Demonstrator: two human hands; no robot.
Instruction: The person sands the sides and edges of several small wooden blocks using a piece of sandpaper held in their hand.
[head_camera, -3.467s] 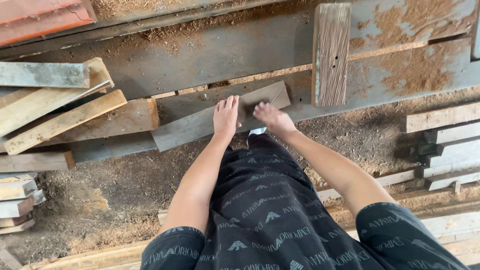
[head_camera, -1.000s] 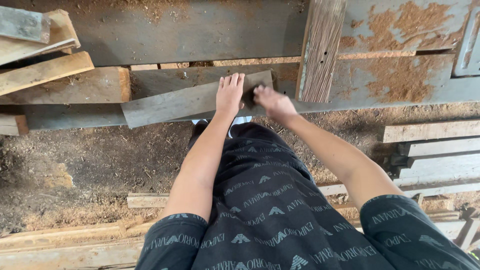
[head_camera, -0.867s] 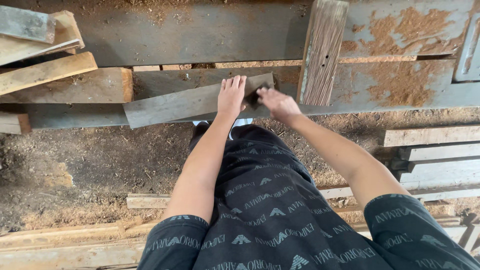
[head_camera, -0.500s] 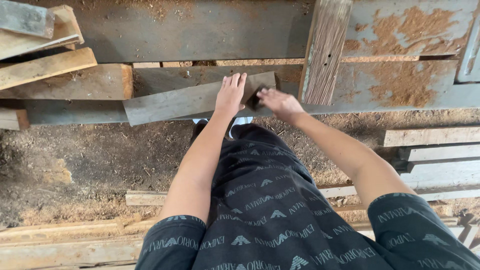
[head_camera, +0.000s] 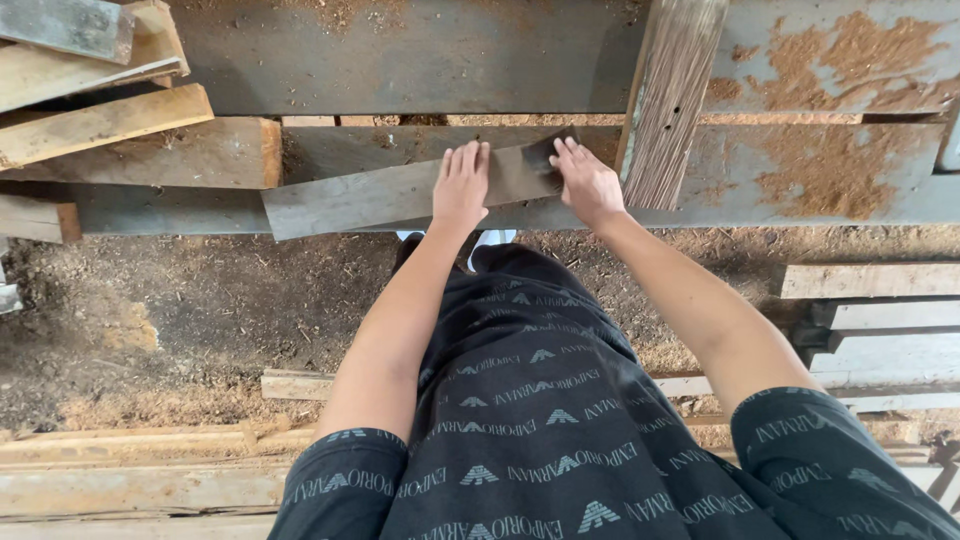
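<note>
A grey weathered plank (head_camera: 350, 198) lies slanted on a long grey bench surface (head_camera: 800, 170). My left hand (head_camera: 461, 186) rests flat on the plank's right half, fingers together. My right hand (head_camera: 588, 183) presses on the plank's dark right end, fingers spread over it. An upright brown board (head_camera: 668, 100) stands just right of my right hand, leaning over the bench. Both arms reach forward over my dark patterned clothing.
A stack of pale and grey wooden pieces (head_camera: 95, 100) lies at the upper left. Sawdust covers the ground (head_camera: 170, 310) and patches of the bench. More planks (head_camera: 870, 320) lie on the ground at right, and long boards (head_camera: 140, 470) along the bottom left.
The view has shifted slightly, and the plank sits a little further right and up. Both hands have stayed on its right end, my right hand moving onto the end itself.
</note>
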